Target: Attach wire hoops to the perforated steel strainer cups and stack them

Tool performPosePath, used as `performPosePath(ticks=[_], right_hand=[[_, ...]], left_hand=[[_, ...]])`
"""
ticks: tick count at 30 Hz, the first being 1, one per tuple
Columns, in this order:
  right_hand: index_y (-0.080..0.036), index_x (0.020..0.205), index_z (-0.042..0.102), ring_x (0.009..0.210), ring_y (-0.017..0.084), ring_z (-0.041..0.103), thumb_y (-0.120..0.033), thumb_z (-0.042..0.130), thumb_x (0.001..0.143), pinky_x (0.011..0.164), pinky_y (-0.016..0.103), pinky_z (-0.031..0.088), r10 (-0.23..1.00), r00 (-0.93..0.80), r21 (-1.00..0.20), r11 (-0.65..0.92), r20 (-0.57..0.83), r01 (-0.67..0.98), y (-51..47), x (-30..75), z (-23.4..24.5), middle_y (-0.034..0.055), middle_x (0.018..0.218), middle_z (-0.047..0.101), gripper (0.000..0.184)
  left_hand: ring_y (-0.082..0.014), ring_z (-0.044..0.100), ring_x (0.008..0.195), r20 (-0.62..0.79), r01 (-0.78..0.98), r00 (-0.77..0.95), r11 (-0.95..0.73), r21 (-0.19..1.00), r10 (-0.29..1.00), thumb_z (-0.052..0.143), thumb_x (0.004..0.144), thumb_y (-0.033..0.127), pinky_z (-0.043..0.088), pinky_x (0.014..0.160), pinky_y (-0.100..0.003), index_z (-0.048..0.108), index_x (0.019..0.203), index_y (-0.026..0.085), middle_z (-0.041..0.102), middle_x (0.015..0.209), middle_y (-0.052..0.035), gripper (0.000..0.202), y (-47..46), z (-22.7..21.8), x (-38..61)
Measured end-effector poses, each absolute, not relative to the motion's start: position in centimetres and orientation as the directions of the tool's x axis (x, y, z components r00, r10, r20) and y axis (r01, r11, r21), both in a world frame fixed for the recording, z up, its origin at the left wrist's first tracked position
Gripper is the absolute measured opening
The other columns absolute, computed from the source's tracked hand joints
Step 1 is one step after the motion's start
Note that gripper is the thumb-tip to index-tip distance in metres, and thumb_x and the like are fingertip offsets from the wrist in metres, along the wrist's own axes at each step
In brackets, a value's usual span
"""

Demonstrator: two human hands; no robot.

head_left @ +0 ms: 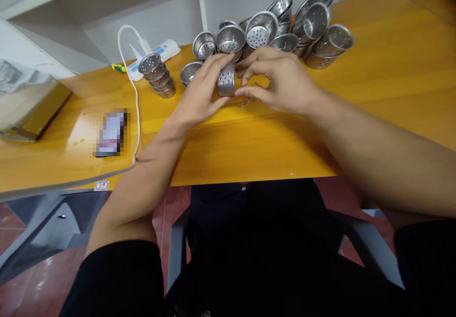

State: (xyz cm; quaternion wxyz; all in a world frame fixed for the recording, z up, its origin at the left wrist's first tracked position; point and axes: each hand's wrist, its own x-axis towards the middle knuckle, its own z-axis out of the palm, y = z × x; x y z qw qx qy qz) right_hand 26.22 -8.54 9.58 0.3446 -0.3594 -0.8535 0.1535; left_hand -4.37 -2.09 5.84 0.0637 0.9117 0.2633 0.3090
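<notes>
My left hand (pixel 201 91) grips a small perforated steel strainer cup (pixel 225 79), held on its side just above the yellow wooden table (pixel 374 84). My right hand (pixel 278 79) is curled close against the cup's right side, fingertips pinched at its rim; what they pinch is too small to make out. A small wire piece (pixel 250 100) lies on the table under my right hand. Behind my hands sits a heap of several similar steel strainer cups (pixel 285 27).
A short stack of strainer cups (pixel 158 75) stands at the left. A white power strip (pixel 156 53) with a white cable (pixel 136 103) lies near the wall. A phone (pixel 111 133) rests on the left table, beside a gold-edged box (pixel 35 113). Red floor tiles show below.
</notes>
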Motion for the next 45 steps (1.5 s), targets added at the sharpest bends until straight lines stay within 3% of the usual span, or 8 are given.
performPosePath(ticks=[7, 15, 18, 24, 29, 32, 42, 45], right_hand=[[-0.044, 0.138, 0.087, 0.175, 0.044, 0.059, -0.061, 0.067, 0.127, 0.141, 0.073, 0.058, 0.799, -0.345, -0.413, 0.564, 0.493, 0.715, -10.0, 25.8, 11.4, 0.0088, 0.175, 0.072, 0.028], [-0.04, 0.116, 0.085, 0.153, 0.045, 0.071, -0.073, 0.08, 0.113, 0.139, 0.075, 0.057, 0.78, -0.591, -0.434, 0.614, 0.204, 0.66, -6.2, 28.4, 8.5, 0.0059, 0.154, 0.083, 0.033], [-0.036, 0.107, 0.078, 0.132, 0.039, 0.076, -0.072, 0.078, 0.115, 0.131, 0.068, 0.062, 0.762, -0.629, -0.405, 0.63, 0.154, 0.663, -4.9, 28.8, 7.1, 0.007, 0.137, 0.084, 0.037], [-0.033, 0.108, 0.077, 0.122, 0.035, 0.076, -0.068, 0.083, 0.113, 0.125, 0.061, 0.063, 0.757, -0.638, -0.393, 0.634, 0.138, 0.666, -4.1, 28.9, 6.2, 0.0059, 0.126, 0.086, 0.036], [-0.034, 0.112, 0.078, 0.123, 0.036, 0.077, -0.06, 0.08, 0.113, 0.127, 0.062, 0.063, 0.763, -0.631, -0.39, 0.629, 0.141, 0.673, -4.5, 28.9, 6.6, 0.0084, 0.132, 0.084, 0.027], [-0.035, 0.115, 0.079, 0.131, 0.039, 0.077, -0.061, 0.08, 0.113, 0.131, 0.066, 0.061, 0.785, -0.596, -0.388, 0.609, 0.171, 0.691, -4.9, 28.7, 6.9, 0.0091, 0.139, 0.084, 0.026], [-0.028, 0.141, 0.085, 0.146, 0.038, 0.077, -0.042, 0.063, 0.126, 0.138, 0.056, 0.058, 0.931, -0.248, -0.331, 0.331, 0.269, 0.884, -7.4, 27.7, 10.8, 0.0184, 0.158, 0.082, 0.03], [-0.026, 0.154, 0.084, 0.137, 0.038, 0.08, -0.039, 0.068, 0.125, 0.13, 0.052, 0.062, 0.953, -0.11, -0.345, 0.208, 0.281, 0.915, -7.1, 28.6, 11.1, 0.0201, 0.16, 0.082, 0.036]], left_hand=[[-0.0459, 0.037, 0.195, 0.599, 0.54, 0.511, -0.772, 0.335, 0.617, 0.078, 0.11, 0.074, 0.031, 0.167, -0.073, 0.038, 0.194, 0.046, 0.051, 0.199, -0.0099, 0.097, -2.3, 6.4, -4.6], [-0.0239, 0.011, 0.203, 0.706, 0.661, 0.318, -0.682, 0.313, 0.632, 0.036, 0.124, 0.09, 0.03, 0.167, -0.069, -0.026, 0.195, 0.065, 0.037, 0.208, 0.0192, 0.097, 4.3, 2.8, -10.8], [-0.0355, 0.019, 0.197, 0.676, 0.614, 0.298, -0.678, 0.404, 0.674, 0.037, 0.117, 0.109, 0.024, 0.165, -0.08, -0.019, 0.199, 0.051, 0.032, 0.211, 0.014, 0.115, 7.7, 0.6, -12.5], [-0.0303, 0.032, 0.197, 0.565, 0.596, 0.36, -0.649, 0.473, 0.742, 0.044, 0.114, 0.102, 0.033, 0.161, -0.08, 0.006, 0.201, 0.059, 0.061, 0.195, 0.0104, 0.104, 6.8, 1.0, -11.9], [-0.0304, 0.037, 0.194, 0.541, 0.626, 0.334, -0.611, 0.485, 0.772, 0.043, 0.115, 0.105, 0.028, 0.161, -0.082, 0.029, 0.199, 0.035, 0.06, 0.198, -0.0024, 0.11, 4.8, 2.0, -11.3], [-0.0308, 0.04, 0.194, 0.506, 0.621, 0.348, -0.598, 0.506, 0.789, 0.045, 0.109, 0.11, 0.037, 0.158, -0.082, 0.041, 0.193, 0.04, 0.068, 0.192, 0.0001, 0.109, 5.3, 2.1, -11.5], [-0.0375, 0.057, 0.181, 0.529, 0.611, 0.339, -0.609, 0.506, 0.778, 0.047, 0.096, 0.122, 0.048, 0.147, -0.088, 0.034, 0.192, 0.047, 0.066, 0.193, 0.0, 0.123, 7.9, 0.6, -13.1], [-0.0338, 0.049, 0.188, 0.54, 0.559, 0.481, -0.716, 0.418, 0.691, 0.041, 0.11, 0.11, 0.046, 0.15, -0.089, 0.024, 0.197, 0.047, 0.064, 0.195, 0.0012, 0.109, 7.8, 0.3, -13.4]])
